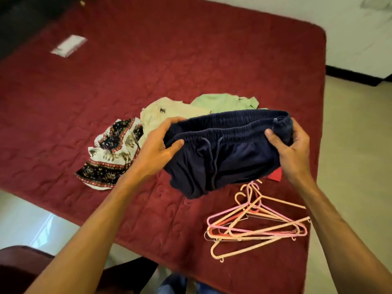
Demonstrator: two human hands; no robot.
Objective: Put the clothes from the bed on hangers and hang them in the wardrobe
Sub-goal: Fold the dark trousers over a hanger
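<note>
Navy drawstring shorts point(224, 153) hang above the red quilted bed point(169, 60), stretched at the elastic waistband. My left hand point(158, 147) grips the waistband's left end and my right hand point(290, 149) grips its right end. Behind the shorts lie a cream garment point(169, 112), a light green garment point(224, 102) and a patterned elephant-print garment point(112, 153). A small piece of red cloth point(274, 174) peeks out under the shorts. A pile of several pink and peach hangers point(254, 221) lies on the bed near its front right corner.
A white flat packet point(69, 45) lies far back on the bed's left. Pale floor tiles point(356, 145) run along the bed's right side, with a white wall and dark skirting beyond. A dark red chair edge point(19, 262) sits at lower left.
</note>
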